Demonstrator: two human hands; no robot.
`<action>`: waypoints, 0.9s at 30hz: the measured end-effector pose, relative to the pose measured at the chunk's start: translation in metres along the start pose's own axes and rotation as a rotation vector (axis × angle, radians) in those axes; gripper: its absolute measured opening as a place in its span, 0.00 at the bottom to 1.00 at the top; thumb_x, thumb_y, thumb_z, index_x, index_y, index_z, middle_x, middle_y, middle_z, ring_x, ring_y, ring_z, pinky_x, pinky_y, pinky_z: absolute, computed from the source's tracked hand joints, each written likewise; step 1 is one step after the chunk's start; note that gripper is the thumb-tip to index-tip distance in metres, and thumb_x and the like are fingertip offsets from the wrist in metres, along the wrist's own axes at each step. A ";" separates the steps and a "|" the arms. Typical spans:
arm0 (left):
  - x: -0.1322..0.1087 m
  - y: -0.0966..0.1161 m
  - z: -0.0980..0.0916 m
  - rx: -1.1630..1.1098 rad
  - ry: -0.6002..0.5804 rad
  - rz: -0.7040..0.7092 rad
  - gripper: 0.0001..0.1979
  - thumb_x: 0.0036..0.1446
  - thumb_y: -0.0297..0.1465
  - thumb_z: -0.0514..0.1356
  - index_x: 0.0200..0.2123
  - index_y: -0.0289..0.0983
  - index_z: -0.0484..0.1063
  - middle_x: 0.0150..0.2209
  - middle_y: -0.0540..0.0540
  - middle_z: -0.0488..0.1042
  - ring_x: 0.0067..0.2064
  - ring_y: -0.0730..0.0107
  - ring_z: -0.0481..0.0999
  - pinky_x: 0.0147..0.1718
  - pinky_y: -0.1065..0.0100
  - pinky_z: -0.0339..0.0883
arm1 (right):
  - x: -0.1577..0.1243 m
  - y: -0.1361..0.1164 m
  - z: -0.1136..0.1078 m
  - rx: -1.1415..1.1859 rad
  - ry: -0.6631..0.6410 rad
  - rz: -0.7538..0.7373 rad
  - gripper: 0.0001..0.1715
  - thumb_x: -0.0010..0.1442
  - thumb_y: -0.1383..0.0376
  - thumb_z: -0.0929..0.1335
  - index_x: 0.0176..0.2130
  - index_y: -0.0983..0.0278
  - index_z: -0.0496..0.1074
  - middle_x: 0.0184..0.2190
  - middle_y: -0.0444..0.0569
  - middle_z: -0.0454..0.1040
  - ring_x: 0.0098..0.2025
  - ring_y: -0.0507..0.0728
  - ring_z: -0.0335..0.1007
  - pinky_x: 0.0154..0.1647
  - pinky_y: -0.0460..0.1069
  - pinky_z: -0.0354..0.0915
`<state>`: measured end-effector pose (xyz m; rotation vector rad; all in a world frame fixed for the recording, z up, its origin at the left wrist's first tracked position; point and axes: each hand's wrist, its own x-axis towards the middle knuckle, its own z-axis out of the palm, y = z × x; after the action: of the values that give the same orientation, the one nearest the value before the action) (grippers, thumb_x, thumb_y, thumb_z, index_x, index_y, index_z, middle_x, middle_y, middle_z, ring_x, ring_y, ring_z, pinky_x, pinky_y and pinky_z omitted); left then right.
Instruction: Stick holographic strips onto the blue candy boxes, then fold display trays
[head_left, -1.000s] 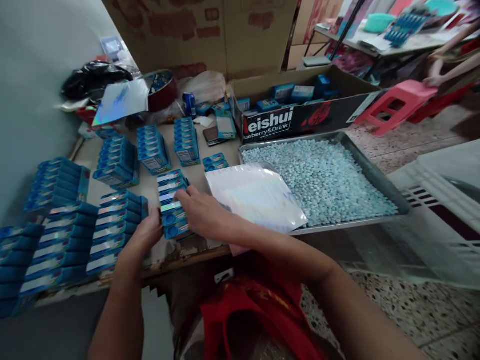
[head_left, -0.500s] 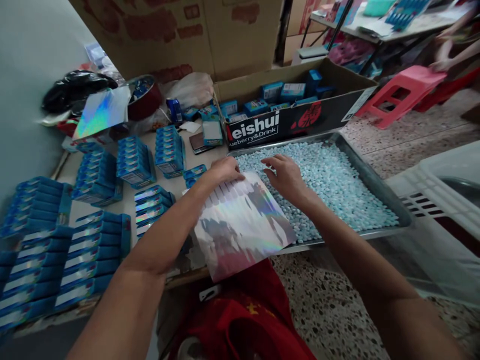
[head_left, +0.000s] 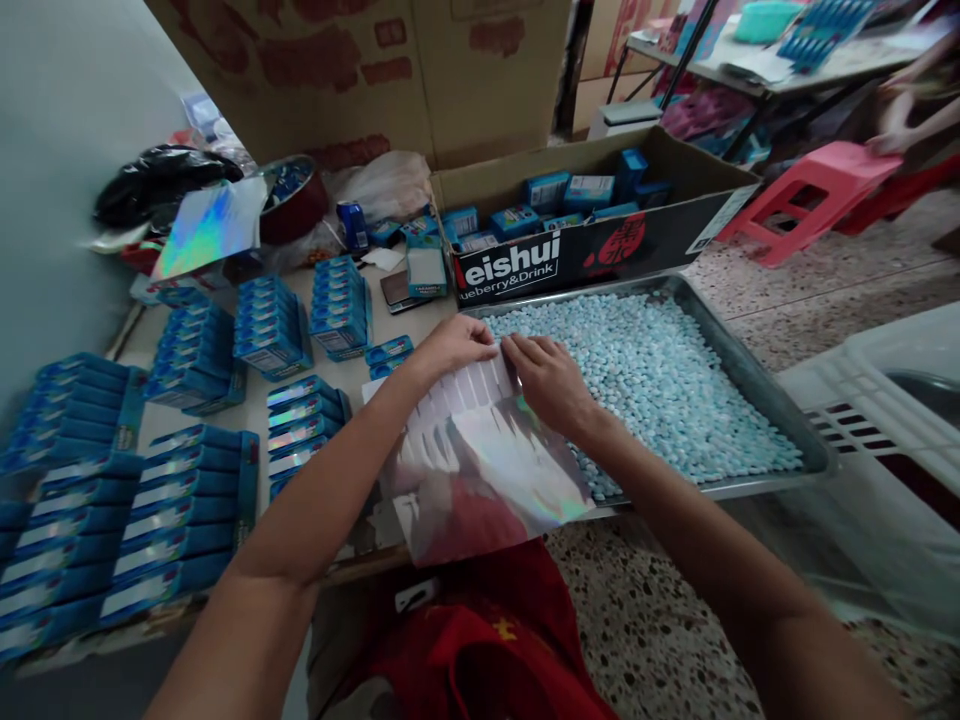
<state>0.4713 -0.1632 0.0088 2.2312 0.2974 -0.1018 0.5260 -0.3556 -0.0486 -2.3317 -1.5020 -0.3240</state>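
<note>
A shiny holographic sticker sheet (head_left: 487, 480) with pale strips along its far edge lies over the table edge and the near left part of the tray. My left hand (head_left: 459, 343) is closed on the sheet's far edge, thumb and fingers pinched together. Close beside it, my right hand (head_left: 549, 382) has its fingers pressed together at the sheet's far right corner. Whether a single sticker is between the right fingertips is too small to tell. Under and beyond the right hand, small pale-blue pieces (head_left: 660, 380) fill a metal tray (head_left: 814, 455).
Rows of small blue boxes (head_left: 180, 520) stand on the table to the left. Behind the tray is a cardboard carton (head_left: 585, 250) holding more blue boxes. A white plastic crate (head_left: 847, 385) is at right, and a person's hand touches a pink stool (head_left: 840, 180) farther off.
My right hand has moved left from above the tray to the sheet's far right corner, and its spread fingers have closed. My left hand stays at the sheet's far edge.
</note>
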 end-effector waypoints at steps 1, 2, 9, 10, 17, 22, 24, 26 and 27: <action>0.000 0.000 -0.001 -0.008 -0.011 -0.007 0.06 0.48 0.32 0.64 0.28 0.34 0.77 0.25 0.50 0.75 0.29 0.72 0.70 0.29 0.71 0.60 | -0.005 0.000 -0.001 0.003 0.005 -0.010 0.27 0.67 0.72 0.60 0.63 0.67 0.68 0.62 0.60 0.71 0.58 0.66 0.64 0.57 0.59 0.57; -0.001 0.001 -0.001 -0.010 -0.020 -0.009 0.07 0.48 0.32 0.65 0.27 0.34 0.77 0.25 0.50 0.75 0.29 0.72 0.70 0.28 0.71 0.60 | -0.010 -0.001 -0.003 0.009 0.014 -0.018 0.25 0.67 0.72 0.61 0.61 0.67 0.70 0.61 0.59 0.72 0.58 0.65 0.65 0.57 0.58 0.56; -0.007 0.012 0.005 0.122 0.002 0.016 0.05 0.47 0.30 0.64 0.27 0.35 0.78 0.24 0.49 0.76 0.28 0.70 0.71 0.27 0.70 0.59 | -0.017 0.002 -0.022 0.043 0.106 0.082 0.15 0.70 0.61 0.64 0.46 0.60 0.79 0.39 0.51 0.81 0.47 0.63 0.70 0.51 0.57 0.55; -0.008 0.014 0.006 0.142 0.004 0.013 0.04 0.47 0.30 0.64 0.27 0.35 0.78 0.24 0.49 0.76 0.28 0.70 0.71 0.27 0.70 0.58 | -0.016 0.003 -0.023 0.045 0.116 0.098 0.15 0.69 0.61 0.64 0.47 0.60 0.79 0.38 0.51 0.81 0.46 0.63 0.70 0.50 0.57 0.55; -0.013 0.020 0.011 0.176 0.076 0.045 0.05 0.48 0.29 0.64 0.28 0.36 0.80 0.24 0.50 0.77 0.30 0.69 0.73 0.28 0.69 0.59 | -0.004 -0.001 -0.028 -0.046 0.085 0.059 0.18 0.71 0.63 0.61 0.50 0.59 0.78 0.38 0.53 0.78 0.45 0.64 0.67 0.47 0.57 0.54; -0.011 0.016 0.009 0.166 0.121 -0.004 0.04 0.47 0.30 0.66 0.27 0.36 0.80 0.24 0.49 0.77 0.30 0.68 0.73 0.29 0.68 0.60 | -0.009 -0.006 -0.028 0.006 0.072 0.045 0.14 0.69 0.64 0.63 0.44 0.60 0.79 0.34 0.52 0.77 0.43 0.63 0.67 0.47 0.57 0.54; -0.011 0.016 0.009 0.181 0.114 0.005 0.04 0.47 0.30 0.65 0.27 0.36 0.81 0.24 0.49 0.77 0.30 0.67 0.74 0.30 0.67 0.61 | -0.010 -0.006 -0.029 0.084 0.120 0.147 0.10 0.65 0.62 0.66 0.38 0.59 0.78 0.32 0.50 0.76 0.41 0.61 0.68 0.44 0.55 0.54; -0.009 0.016 0.011 0.209 0.121 0.019 0.04 0.47 0.29 0.65 0.28 0.36 0.81 0.26 0.48 0.77 0.31 0.66 0.74 0.32 0.67 0.63 | -0.010 -0.007 -0.034 0.140 0.136 0.231 0.06 0.60 0.63 0.67 0.33 0.60 0.75 0.29 0.48 0.74 0.37 0.59 0.69 0.42 0.54 0.55; -0.007 0.015 0.012 0.228 0.128 0.031 0.05 0.48 0.29 0.65 0.29 0.36 0.81 0.27 0.48 0.78 0.32 0.65 0.75 0.33 0.66 0.63 | -0.010 -0.009 -0.038 0.154 0.130 0.254 0.05 0.59 0.64 0.67 0.31 0.60 0.74 0.27 0.46 0.73 0.35 0.58 0.69 0.41 0.54 0.55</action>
<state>0.4691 -0.1833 0.0139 2.4730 0.3345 0.0260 0.5138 -0.3760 -0.0156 -2.2968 -1.1142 -0.2765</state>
